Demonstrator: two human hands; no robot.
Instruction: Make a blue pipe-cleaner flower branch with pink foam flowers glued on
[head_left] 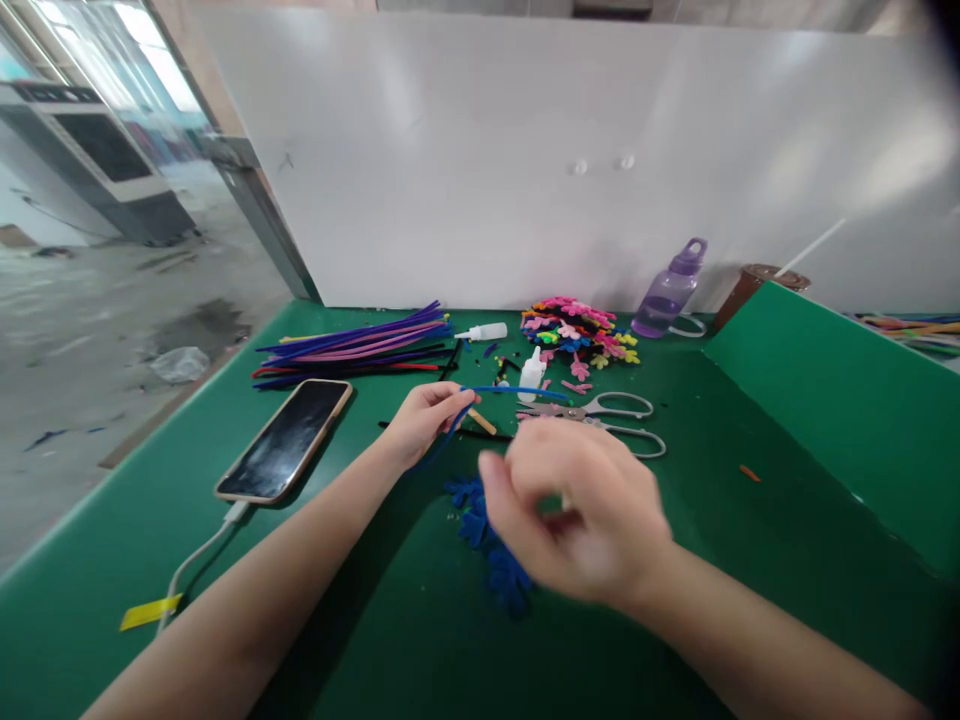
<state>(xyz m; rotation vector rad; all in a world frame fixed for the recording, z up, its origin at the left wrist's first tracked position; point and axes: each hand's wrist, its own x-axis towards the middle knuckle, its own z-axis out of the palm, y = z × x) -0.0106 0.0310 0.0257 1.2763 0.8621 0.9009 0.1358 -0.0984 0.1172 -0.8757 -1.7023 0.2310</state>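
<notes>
On the table (pixel 720 600), a phone (pixel 285 440) lies left, before bundled pipe cleaners (pixel 360 345). Right of these are 2 squeeze bottles (pixel 532 376), then heaped cutouts (pixel 574 320), with scissors (pixel 574 411) before them and clustered pieces (pixel 474 525) nearer. A drinking bottle (pixel 664 298) stands farther right, beside a cup (pixel 736 294) behind a divider (pixel 825 400).

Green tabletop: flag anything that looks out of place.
One small orange scrap lies alone toward the right, well apart from the pile of colourful pieces, so it looks stray.
</notes>
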